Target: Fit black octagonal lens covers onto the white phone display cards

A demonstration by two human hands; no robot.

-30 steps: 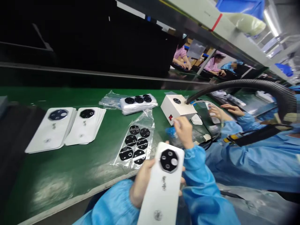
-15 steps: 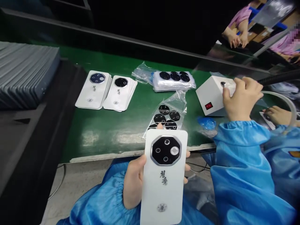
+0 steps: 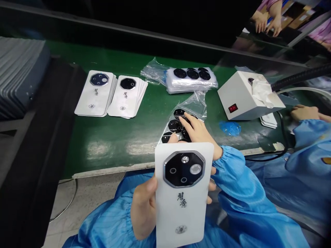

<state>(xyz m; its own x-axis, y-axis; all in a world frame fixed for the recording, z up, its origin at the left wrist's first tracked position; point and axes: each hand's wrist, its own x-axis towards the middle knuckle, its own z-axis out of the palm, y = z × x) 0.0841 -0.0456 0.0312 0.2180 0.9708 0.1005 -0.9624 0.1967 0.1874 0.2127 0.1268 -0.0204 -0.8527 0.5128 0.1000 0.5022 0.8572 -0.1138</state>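
My left hand [image 3: 143, 208] grips a white phone back cover [image 3: 181, 215] upright toward me, thumb on its left edge and fingertips showing at its right. An octagonal black camera panel with a silver rim sits at the cover's top. Behind it, my right hand [image 3: 200, 132] reaches over a clear plastic sheet [image 3: 192, 102] bearing several black camera lens covers [image 3: 175, 126]. Its fingers are stretched out, the tips at the upper pieces; whether they touch is unclear. Part of the lens covers is hidden by this hand and the phone cover.
Two stacks of white phone covers, a left stack [image 3: 97, 100] and a right stack [image 3: 124, 100], lie on the green table [image 3: 103, 137]. Behind the sheet is a wrapped lens-cover pack [image 3: 191, 84]. A white box [image 3: 248, 96] with a red switch stands right. A co-worker's hand [image 3: 305, 113] is beyond.
My right hand has left the top of the white box and moved left and down to the lens covers. My left hand still holds the phone cover, which appears slightly larger.
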